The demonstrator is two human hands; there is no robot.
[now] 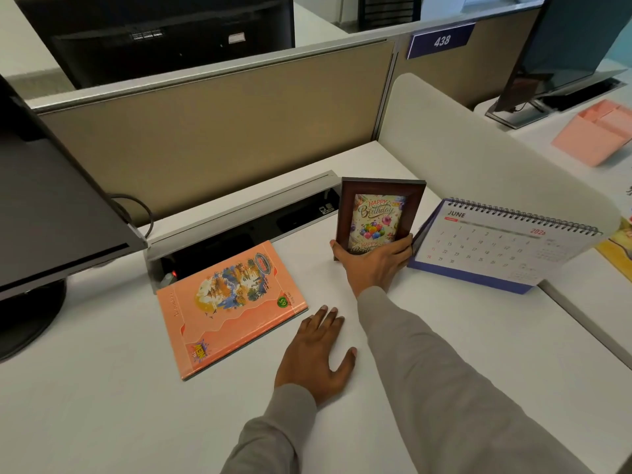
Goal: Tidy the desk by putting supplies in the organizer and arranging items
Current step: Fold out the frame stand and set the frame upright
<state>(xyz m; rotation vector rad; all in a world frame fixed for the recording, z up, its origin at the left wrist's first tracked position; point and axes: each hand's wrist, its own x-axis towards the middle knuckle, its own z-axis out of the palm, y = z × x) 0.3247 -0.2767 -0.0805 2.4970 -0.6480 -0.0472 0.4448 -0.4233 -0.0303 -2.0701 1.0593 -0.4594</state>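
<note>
Orange notebook [229,309] lies flat, with bare desk [102,405] in front of it. Left hand [316,357] rests flat just right of its edge, fingers straight, holding nothing. Right hand [376,261] grips the lower edge of the upright frame [379,217], "Happy Birthday", just beside the "JUNE" calendar [506,244]. Partition label [441,41]: "438". Pink organizer [595,135] stands beyond the divider, far right.

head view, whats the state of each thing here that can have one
picture frame: upright on the desk, held at its bottom
right hand: grips the picture frame's bottom edge
left hand: open, flat on the desk
notebook: closed, lying flat
desk calendar: standing, showing June
cable box lid: raised open
</note>
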